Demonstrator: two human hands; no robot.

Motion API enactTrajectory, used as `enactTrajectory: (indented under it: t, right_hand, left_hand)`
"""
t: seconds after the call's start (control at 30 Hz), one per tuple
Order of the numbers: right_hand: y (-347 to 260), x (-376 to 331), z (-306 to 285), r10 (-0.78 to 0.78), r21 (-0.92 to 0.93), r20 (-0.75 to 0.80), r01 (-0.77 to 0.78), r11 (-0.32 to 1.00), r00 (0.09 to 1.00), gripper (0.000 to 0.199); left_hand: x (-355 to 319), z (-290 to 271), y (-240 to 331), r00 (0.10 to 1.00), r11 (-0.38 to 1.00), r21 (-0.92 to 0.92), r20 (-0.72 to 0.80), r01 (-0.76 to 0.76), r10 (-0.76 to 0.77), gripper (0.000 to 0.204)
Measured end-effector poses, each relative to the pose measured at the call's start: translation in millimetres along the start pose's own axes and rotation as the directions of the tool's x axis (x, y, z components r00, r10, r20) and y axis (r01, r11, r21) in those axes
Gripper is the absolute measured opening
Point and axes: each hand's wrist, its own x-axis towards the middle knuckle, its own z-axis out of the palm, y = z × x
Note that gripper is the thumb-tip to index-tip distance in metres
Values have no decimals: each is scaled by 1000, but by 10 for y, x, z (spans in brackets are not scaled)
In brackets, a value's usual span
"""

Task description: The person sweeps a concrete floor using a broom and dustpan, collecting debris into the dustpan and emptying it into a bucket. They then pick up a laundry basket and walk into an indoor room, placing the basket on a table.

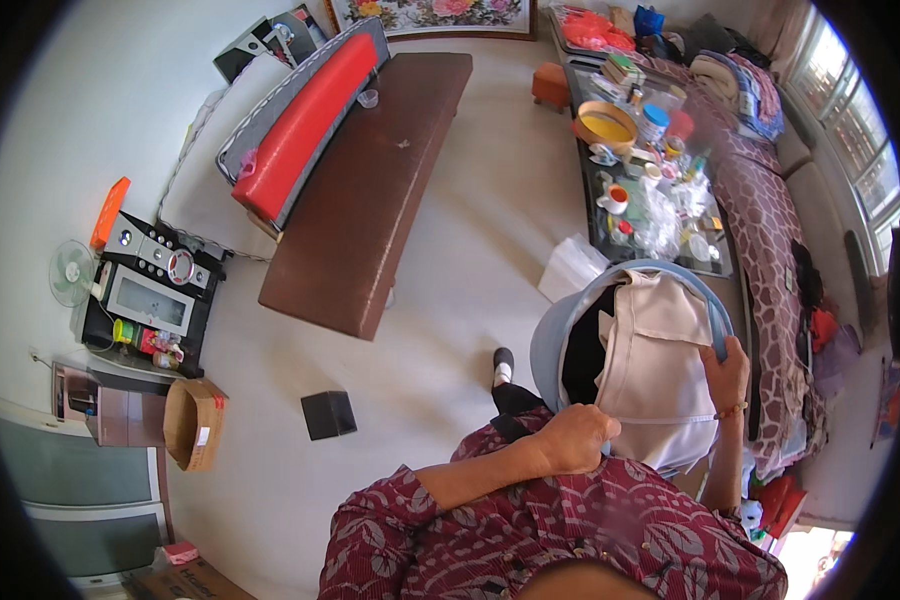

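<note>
While the pale blue basket (550,335) is carried in front of the person's body, above the light floor (450,300), its rim is grasped on both sides: the left hand (573,438) is clenched over the near edge, and the right hand (727,372) is closed around the far right edge. The basket appears to be of smooth, stiff plastic, round and deep, so it is probably held best at the rim, as shown. A cream cloth (655,360), soft and limp, is draped over the top and hangs past the near side; a dark garment (578,360) is seen beneath it. The load is judged to be bulky rather than heavy, and liable to slide if the basket is tipped. A crowded glass tabletop (595,215) stands just beyond, beside a patterned sofa (770,215).
</note>
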Motion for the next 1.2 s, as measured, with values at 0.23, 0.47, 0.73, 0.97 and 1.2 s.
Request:
enactTrajectory:
  t: [0.23, 0.47, 0.73, 0.97, 1.2]
  right_hand:
    - [-934, 1432, 798, -57, 122, 87, 46, 991, 995, 26]
    - [-1444, 2426, 1512, -34, 46, 203, 25, 999, 979, 25]
    - [-2009, 3226, 2120, 38, 19, 172, -42, 999, 984, 24]
    - [-2274, 3688, 2228, 195, -20, 40, -194, 981, 980, 26]
    - [-2225, 4694, 2732, 216, -116, 7, -213, 970, 976, 27]
  left_hand:
    - [562, -1232, -576, 997, 998, 43, -58, 49, -47, 7]
    - [922, -2166, -1183, 986, 990, -50, -92, 135, -139, 6]
    - [1395, -3421, -1956, 998, 998, -19, -4, 64, -64, 7]
    - [1939, -4269, -2278, 987, 997, 19, 147, -75, 72, 4]
    - [2771, -5088, -2892, 971, 999, 21, 236, -36, 30, 5]
